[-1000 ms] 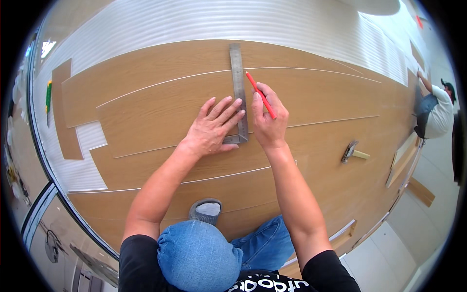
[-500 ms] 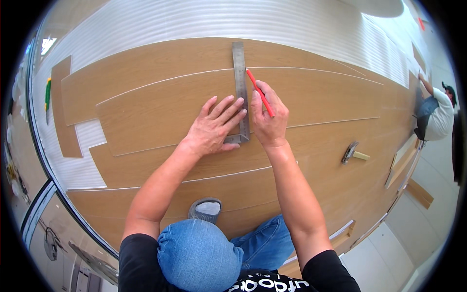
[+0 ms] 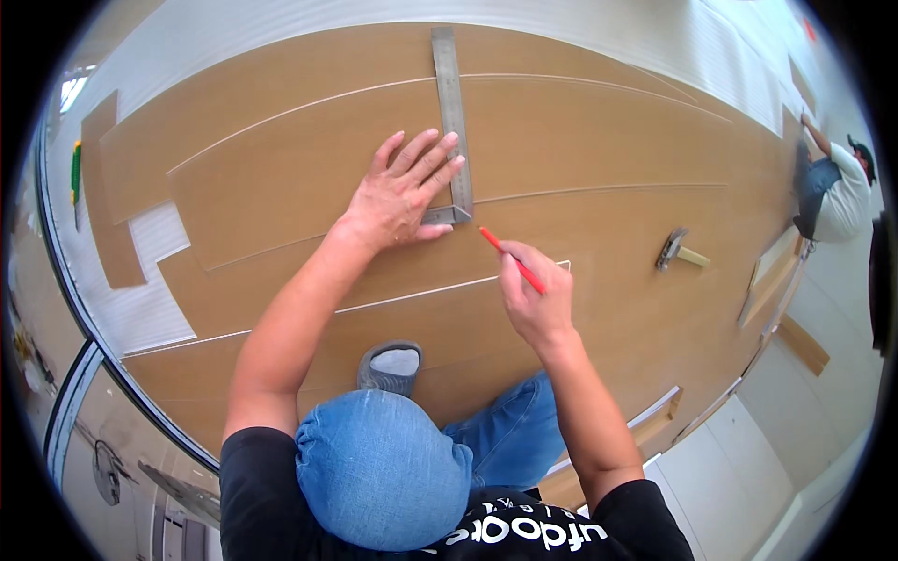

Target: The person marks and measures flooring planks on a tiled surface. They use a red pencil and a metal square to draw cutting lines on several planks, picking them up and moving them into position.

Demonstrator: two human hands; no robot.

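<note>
A metal try square (image 3: 450,103) lies on a loose wood-look floor plank (image 3: 309,154), its long blade pointing away from me and its short arm nearest me. My left hand (image 3: 398,194) rests flat with fingers spread, pressing on the blade and the short arm. In my right hand (image 3: 541,297) is a red pencil (image 3: 510,257), pinched between thumb and fingers. Its tip is just right of the square's near corner, close to the plank surface; whether it touches is too fine to tell.
A hammer (image 3: 681,250) lies on the boards to the right. At the far left are a short plank piece (image 3: 110,215) and a green-handled cutter (image 3: 76,173). White foam underlay (image 3: 281,17) spreads along the far side. Another person (image 3: 835,196) crouches at the far right.
My right hand and the pencil have come back toward me, from beside the blade's upper part to near the square's corner. My left hand stays on the square. The whole view has shifted slightly.
</note>
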